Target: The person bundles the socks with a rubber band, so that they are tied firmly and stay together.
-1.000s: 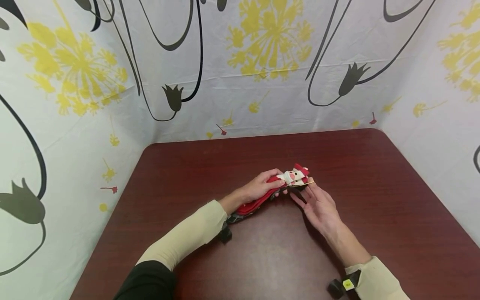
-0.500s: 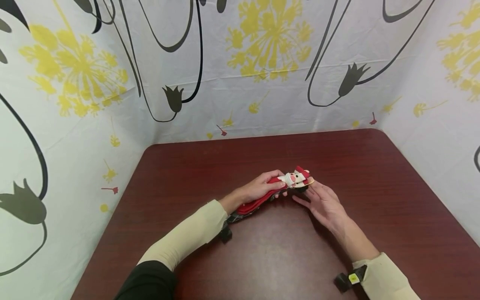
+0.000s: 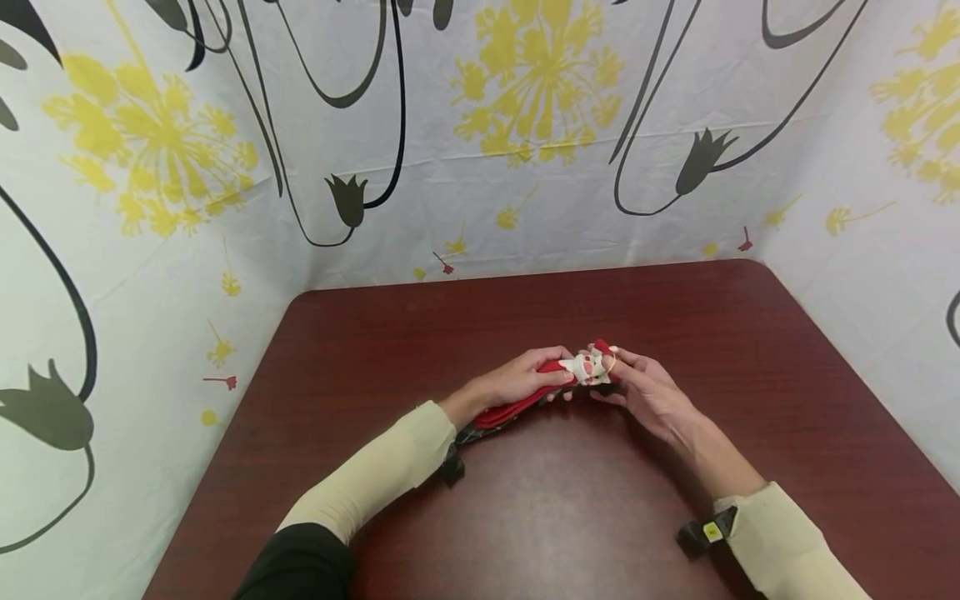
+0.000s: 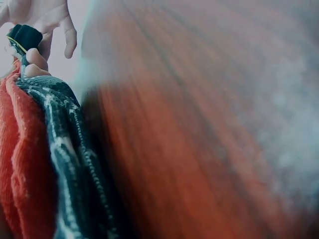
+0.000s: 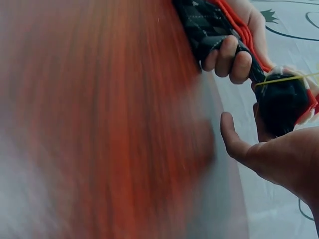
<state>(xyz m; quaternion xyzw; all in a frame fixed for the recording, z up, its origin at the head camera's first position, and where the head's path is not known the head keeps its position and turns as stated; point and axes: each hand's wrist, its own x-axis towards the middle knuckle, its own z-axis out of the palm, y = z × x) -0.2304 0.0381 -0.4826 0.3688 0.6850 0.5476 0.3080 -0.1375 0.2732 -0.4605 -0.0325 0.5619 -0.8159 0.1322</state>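
Your left hand (image 5: pixel 232 59): curled round dark plaid cloth (image 5: pixel 202 25)
Red cloth (image 5: pixel 239 24): along the plaid
Yellow band (image 5: pixel 285 79): across the dark end (image 5: pixel 280 102)
Your right hand (image 5: pixel 281 157): at that end
Tabletop (image 5: pixel 109 119): blurred to its edge

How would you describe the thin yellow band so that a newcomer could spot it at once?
Over the glossy reddish-brown table, the left hand grips a long bundle of red and dark patterned fabric. At its end by the right hand is the thin yellow band, the bundle's only yellow strand.
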